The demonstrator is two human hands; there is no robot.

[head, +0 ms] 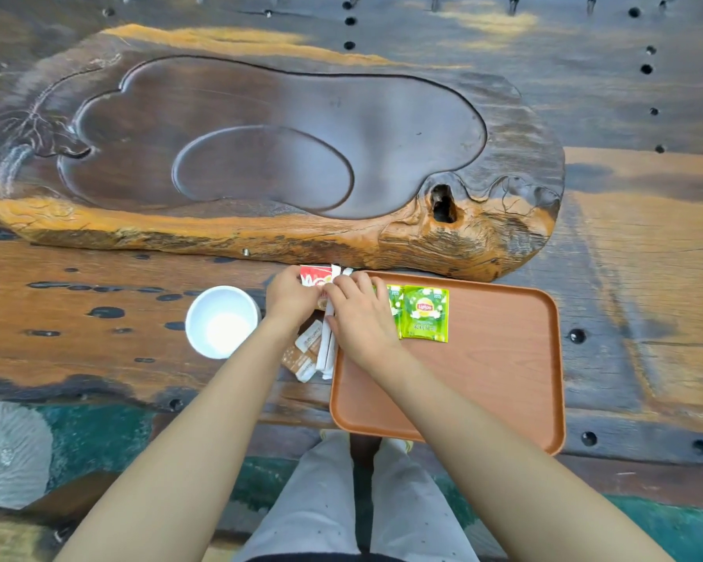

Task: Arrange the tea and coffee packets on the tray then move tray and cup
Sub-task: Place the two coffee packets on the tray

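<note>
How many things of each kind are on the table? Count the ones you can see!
Green tea packets: 2
Red packet: 1
Brown coffee packets: at least 2, partly hidden
White sticks: a few, count unclear
White cup: 1
Tray: 1
Total: at least 7, plus the sticks

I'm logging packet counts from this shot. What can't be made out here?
Head view only:
- Red packet: mostly covered by the left hand.
- White stick packets: tops under the right hand, count unclear.
- Second green tea packet: overlapped by the front Lipton packet.
- Brown packets: print too small.

Bare, sleeveless forearms; light grey trousers (321, 500) with tiny dots.
</note>
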